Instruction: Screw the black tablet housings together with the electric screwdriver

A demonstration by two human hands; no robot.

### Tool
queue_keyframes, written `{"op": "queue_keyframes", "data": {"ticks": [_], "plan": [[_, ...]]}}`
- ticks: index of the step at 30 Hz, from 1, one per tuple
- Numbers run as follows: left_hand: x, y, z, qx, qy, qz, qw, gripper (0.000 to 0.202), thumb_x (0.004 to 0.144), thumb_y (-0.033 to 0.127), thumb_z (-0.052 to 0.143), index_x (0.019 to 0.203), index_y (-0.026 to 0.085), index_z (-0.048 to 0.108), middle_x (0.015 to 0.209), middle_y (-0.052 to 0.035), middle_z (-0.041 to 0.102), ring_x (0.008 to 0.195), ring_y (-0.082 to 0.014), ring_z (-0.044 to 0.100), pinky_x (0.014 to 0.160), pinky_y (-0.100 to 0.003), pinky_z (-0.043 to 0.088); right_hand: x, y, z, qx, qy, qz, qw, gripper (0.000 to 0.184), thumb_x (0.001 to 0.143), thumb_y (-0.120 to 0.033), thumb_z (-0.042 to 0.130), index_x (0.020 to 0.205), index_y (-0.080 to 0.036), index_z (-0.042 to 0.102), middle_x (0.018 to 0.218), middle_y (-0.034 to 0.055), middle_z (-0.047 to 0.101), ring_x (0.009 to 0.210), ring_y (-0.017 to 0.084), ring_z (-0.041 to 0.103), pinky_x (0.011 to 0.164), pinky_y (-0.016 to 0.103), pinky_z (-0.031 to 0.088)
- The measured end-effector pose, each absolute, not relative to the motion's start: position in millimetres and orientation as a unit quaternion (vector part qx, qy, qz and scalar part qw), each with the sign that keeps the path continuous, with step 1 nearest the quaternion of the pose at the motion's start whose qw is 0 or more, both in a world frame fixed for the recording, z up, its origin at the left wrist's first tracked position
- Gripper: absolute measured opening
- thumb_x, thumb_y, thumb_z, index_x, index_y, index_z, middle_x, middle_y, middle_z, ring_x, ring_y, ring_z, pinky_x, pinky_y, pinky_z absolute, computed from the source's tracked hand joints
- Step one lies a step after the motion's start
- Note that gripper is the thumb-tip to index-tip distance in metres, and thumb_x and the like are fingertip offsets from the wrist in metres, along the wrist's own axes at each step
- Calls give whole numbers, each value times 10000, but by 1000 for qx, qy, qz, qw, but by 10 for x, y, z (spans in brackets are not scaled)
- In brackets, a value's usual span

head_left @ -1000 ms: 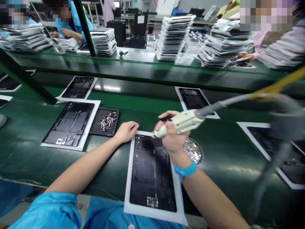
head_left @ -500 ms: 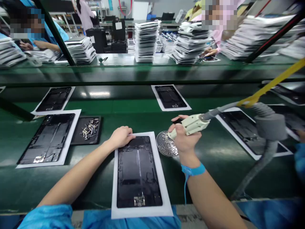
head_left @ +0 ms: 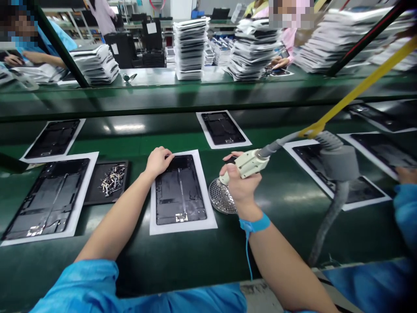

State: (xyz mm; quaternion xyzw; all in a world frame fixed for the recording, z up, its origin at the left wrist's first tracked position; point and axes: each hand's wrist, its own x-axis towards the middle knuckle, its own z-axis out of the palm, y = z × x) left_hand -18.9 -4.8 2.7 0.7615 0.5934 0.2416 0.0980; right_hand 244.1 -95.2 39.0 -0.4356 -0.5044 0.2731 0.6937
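Note:
My left hand (head_left: 158, 161) is closed on the top left corner of a black tablet back housing (head_left: 180, 191), which lies on a white sheet (head_left: 208, 222) on the green bench. A ribbon strip and a small board show inside the housing. My right hand (head_left: 243, 188) is wrapped round a pale air gun (head_left: 252, 164), whose grey hose (head_left: 276, 145) runs up to a yellow strap (head_left: 365, 95). Beneath the gun sits a round metal disc full of holes (head_left: 220, 199). A blue wrist strap (head_left: 257, 224) circles my right wrist.
A black tray of small metal parts (head_left: 112, 179) stands left, beside another housing (head_left: 48, 198). More housings on sheets (head_left: 223, 127) lie farther back and right. A grey flexible duct (head_left: 339, 204) rises at right, near a co-worker's sleeve (head_left: 405, 213). Tall stacks (head_left: 191, 50) fill the far shelf.
The housing and its sheet have slid away from me, forward along the bench, with my left hand at the corner. My right hand keeps holding the air gun. The camera view has shifted.

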Motion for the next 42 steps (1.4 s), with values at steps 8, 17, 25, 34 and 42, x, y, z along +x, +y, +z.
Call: {"op": "queue_keyframes", "data": {"ticks": [8, 17, 25, 34, 42], "plan": [[-183, -54, 42, 760, 602, 222, 103, 256, 971, 350, 563, 895, 197, 755, 937, -88, 672, 949, -256, 605, 873, -374, 480, 2444, -957, 376, -439, -502, 269, 695, 250, 810, -330, 760, 1005, -218, 650, 842, -11, 682, 502, 89, 599, 471, 246, 507], [-175, -54, 15, 758, 608, 216, 99, 262, 976, 348, 550, 894, 204, 753, 932, -79, 666, 957, -251, 603, 876, -371, 478, 2440, -951, 396, -430, -508, 247, 704, 248, 827, -345, 741, 1019, -227, 640, 845, -13, 682, 492, 92, 601, 479, 260, 511], [108, -407, 257, 790, 550, 265, 58, 238, 937, 354, 656, 1089, 189, 734, 1064, -103, 687, 1029, -276, 597, 932, -425, 473, 2386, -995, 469, -414, -493, 274, 714, 264, 842, -378, 739, 1027, -222, 634, 861, -12, 675, 484, 89, 601, 458, 254, 496], [612, -1450, 134, 827, 465, 201, 244, 212, 902, 368, 726, 1031, 200, 738, 922, -43, 699, 877, -201, 654, 769, -308, 519, 2163, -1304, 593, -325, -478, 393, 715, 285, 848, -390, 739, 1071, -244, 637, 916, -6, 660, 482, 100, 626, 417, 256, 520], [657, -1462, 101, 824, 474, 206, 231, 185, 949, 329, 666, 829, 199, 718, 799, -25, 673, 797, -174, 628, 683, -277, 464, 2113, -1348, 573, -315, -476, 421, 705, 268, 860, -361, 737, 1074, -237, 635, 925, 1, 658, 493, 98, 625, 399, 239, 503]]}}
